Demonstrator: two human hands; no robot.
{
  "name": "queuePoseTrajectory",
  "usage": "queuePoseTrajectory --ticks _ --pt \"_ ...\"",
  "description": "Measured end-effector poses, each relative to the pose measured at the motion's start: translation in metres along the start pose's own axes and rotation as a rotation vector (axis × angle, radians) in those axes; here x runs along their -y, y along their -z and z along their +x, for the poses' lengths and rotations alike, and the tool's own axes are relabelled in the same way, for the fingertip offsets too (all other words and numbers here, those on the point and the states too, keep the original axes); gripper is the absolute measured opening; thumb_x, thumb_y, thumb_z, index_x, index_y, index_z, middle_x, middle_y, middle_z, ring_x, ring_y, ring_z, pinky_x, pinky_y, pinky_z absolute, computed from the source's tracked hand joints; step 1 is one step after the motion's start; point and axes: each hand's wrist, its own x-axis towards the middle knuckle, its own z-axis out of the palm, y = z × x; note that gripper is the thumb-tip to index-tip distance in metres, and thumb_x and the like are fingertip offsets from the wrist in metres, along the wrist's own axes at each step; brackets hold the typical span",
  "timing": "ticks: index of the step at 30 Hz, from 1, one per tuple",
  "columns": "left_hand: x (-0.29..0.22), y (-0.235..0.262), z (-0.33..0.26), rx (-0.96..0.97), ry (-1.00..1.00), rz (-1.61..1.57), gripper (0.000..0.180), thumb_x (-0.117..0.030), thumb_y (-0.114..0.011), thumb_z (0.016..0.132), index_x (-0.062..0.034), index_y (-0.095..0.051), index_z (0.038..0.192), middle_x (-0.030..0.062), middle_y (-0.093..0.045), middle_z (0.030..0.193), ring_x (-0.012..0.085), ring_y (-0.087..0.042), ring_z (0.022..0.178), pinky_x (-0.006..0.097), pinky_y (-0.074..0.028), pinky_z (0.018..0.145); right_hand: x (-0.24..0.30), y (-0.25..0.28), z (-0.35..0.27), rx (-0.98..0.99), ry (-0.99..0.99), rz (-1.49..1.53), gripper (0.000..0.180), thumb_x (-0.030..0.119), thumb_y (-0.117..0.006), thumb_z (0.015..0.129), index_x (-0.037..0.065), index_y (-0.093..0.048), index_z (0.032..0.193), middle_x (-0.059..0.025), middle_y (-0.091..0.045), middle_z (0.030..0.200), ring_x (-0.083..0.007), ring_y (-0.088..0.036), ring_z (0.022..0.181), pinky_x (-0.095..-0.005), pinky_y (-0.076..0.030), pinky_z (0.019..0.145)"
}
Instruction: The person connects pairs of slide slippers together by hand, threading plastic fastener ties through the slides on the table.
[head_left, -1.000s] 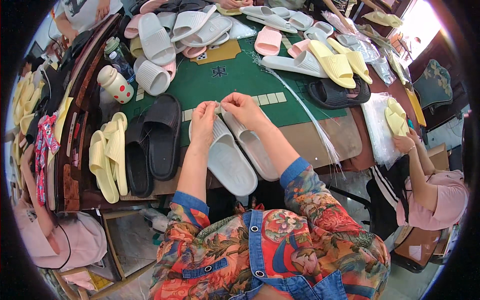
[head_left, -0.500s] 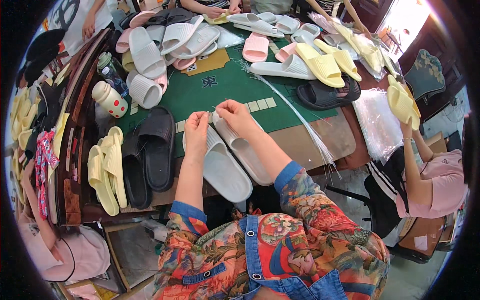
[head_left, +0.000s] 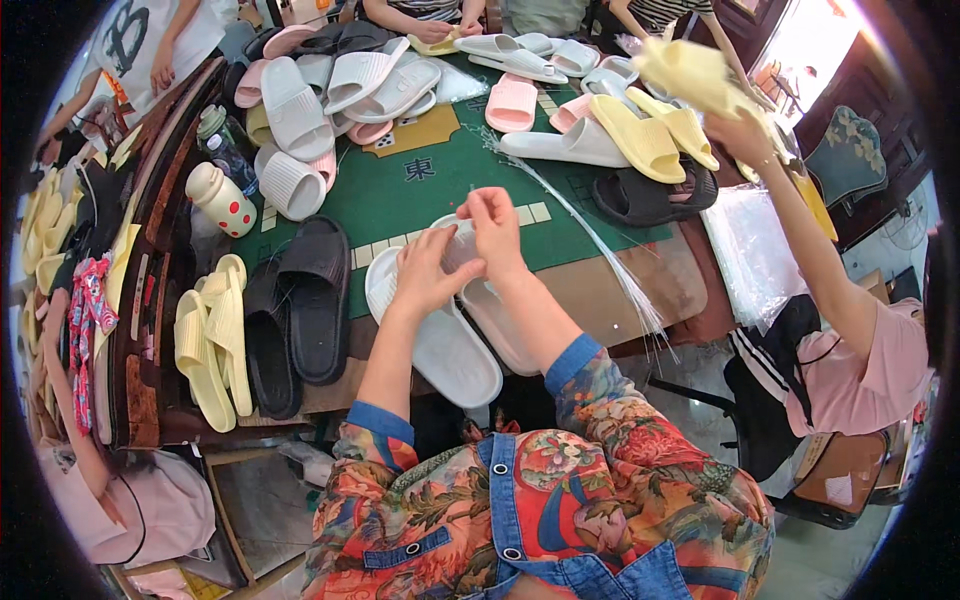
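Note:
A pair of pale grey slides, the left slide (head_left: 455, 350) and the right slide (head_left: 500, 322), lies side by side at the table's near edge, toes away from me. My left hand (head_left: 428, 270) rests over the left slide's strap, thumb and fingers spread apart. Just right of it and a little higher, my right hand (head_left: 495, 232) is closed in a pinch above the right slide's strap. What it pinches, if anything, is too fine to make out. My hands partly hide both straps.
Left of my hands stand black slides (head_left: 312, 300) and yellow slides (head_left: 222, 325). A bundle of thin clear ties (head_left: 600, 245) lies to the right, by plastic bags (head_left: 750, 250). Slippers are heaped farther back. At right, a co-worker's arm (head_left: 815, 245) reaches over the table with a yellow slide (head_left: 690, 78).
My left hand has opened and moved down and right onto the slide. My right hand has shifted slightly right, still pinched. The co-worker at right has swung a yellow slide up and away.

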Motion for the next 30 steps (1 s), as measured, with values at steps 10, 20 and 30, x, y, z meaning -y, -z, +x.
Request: queuePoseTrajectory --ticks 10,20,30 --pt "-0.007 0.002 -0.003 0.051 -0.086 0.138 0.072 -0.052 -0.068 0.061 -0.0065 -0.054 0.115 0.0089 -0.049 0.117 0.0279 -0.038 0.116 0.05 -0.02 0.1 0.016 0.014 0.013 -0.287 0.055 0.402 0.012 0.02 -0.052 0.089 0.012 -0.044 0.094 -0.0017 -0.052 0.072 -0.013 -0.052 0.061 -0.0281 -0.044 0.055" --pt "-0.006 -0.002 -0.004 0.017 -0.068 0.143 0.064 -0.049 -0.069 0.061 -0.0055 -0.059 0.107 0.01 -0.049 0.116 0.0294 -0.037 0.116 0.054 -0.017 0.101 0.241 0.075 -0.057 -0.457 1.042 0.056 0.013 0.02 -0.052 0.09 0.01 -0.043 0.089 0.0016 -0.044 0.061 -0.0052 -0.032 0.047 -0.0191 -0.022 0.039" --pt "-0.053 0.009 -0.089 -0.098 0.027 0.196 0.03 -0.03 -0.064 0.076 -0.0017 -0.057 0.084 0.014 -0.059 0.08 0.0323 -0.059 0.074 0.039 -0.047 0.065 0.076 0.097 -0.05 -0.057 0.078 -0.784 0.018 0.017 -0.06 0.083 0.001 -0.061 0.091 0.0016 -0.045 0.054 -0.0035 -0.039 0.052 -0.0211 -0.033 0.046"
